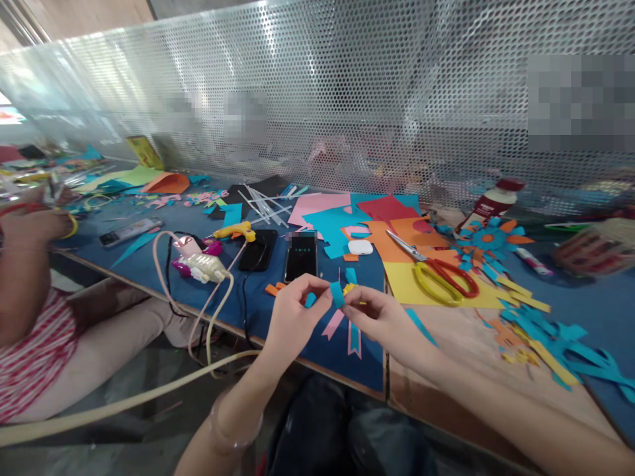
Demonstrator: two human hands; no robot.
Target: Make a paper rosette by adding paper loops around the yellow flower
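Note:
Between my two hands, near the table's front edge, is a small curled blue paper strip (337, 294). My left hand (300, 307) pinches its left side with thumb and fingertips. On its other side, the fingertips of my right hand (377, 314) are closed on the strip too. A bit of yellow paper (348, 289) shows by my right fingertips; whether it is held I cannot tell. Just below lie a pink paper ribbon (333, 325) and a blue one with pink edges (354, 340). A phone (301, 256) lies beyond my left hand.
Open scissors (436, 268) rest on orange and yellow sheets (401, 281). A yellow glue gun (233, 231) and a power strip (203, 264) with trailing cords are at left. A bottle (491, 201) stands by the perforated metal screen (347, 99). Another person's arm (24, 264) is at far left.

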